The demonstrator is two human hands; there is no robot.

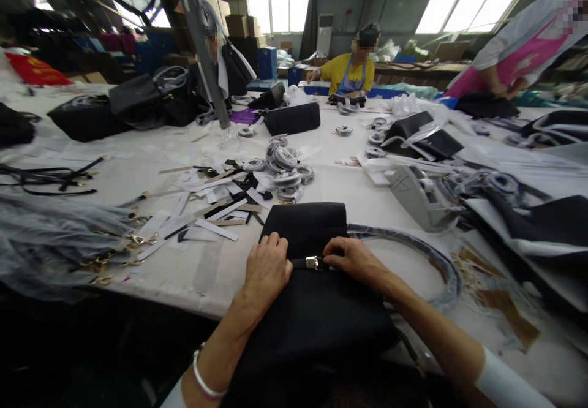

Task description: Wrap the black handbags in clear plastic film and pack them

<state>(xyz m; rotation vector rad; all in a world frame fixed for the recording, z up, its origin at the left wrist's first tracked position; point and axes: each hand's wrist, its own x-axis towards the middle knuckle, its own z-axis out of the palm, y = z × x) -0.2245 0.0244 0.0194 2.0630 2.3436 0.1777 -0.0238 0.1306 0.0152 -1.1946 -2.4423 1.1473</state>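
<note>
A black handbag (316, 310) lies in front of me, reaching over the table's near edge. Across its front runs a narrow black strap (299, 263) with a gold-coloured metal buckle (314, 263). My left hand (270, 264) is closed at the strap's left part, knuckles up, thumb near the buckle. Just right of the buckle, my right hand (351, 257) pinches the strap's other end; its fingertips partly hide that end. A plastic-wrapped handle (448, 267) curves out from the bag's right side onto the table.
Left of the bag lie loose black and white strips (215, 212) and plastic-wrapped straps with gold clips (138, 236). Wrapped coils (285, 169) are heaped beyond it. A grey tape dispenser (420, 196) stands right. Co-workers (353, 74) are across the table; a metal post (204, 46) rises at left.
</note>
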